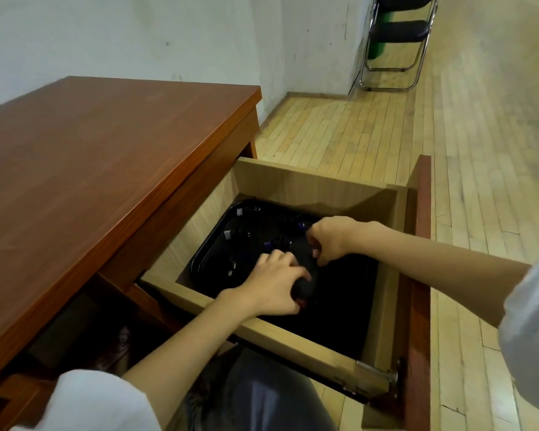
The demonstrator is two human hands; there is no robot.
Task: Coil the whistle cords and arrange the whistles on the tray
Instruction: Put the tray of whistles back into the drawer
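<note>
A black tray (210,244) lies inside the open wooden drawer (296,332) of the desk. Several dark whistles with black cords (246,234) lie on it, hard to tell apart in the shadow. My left hand (271,286) reaches into the drawer and grips a black bundle (305,275), which looks like a whistle with its cord. A small red part shows under its fingers. My right hand (330,239) comes in from the right and pinches the upper end of the same bundle over the tray.
The brown desk top (106,150) spreads to the left of the drawer. The drawer front (420,275) juts out at the right over the pale wooden floor. A black folding chair (395,38) stands by the white wall at the back. My lap is below.
</note>
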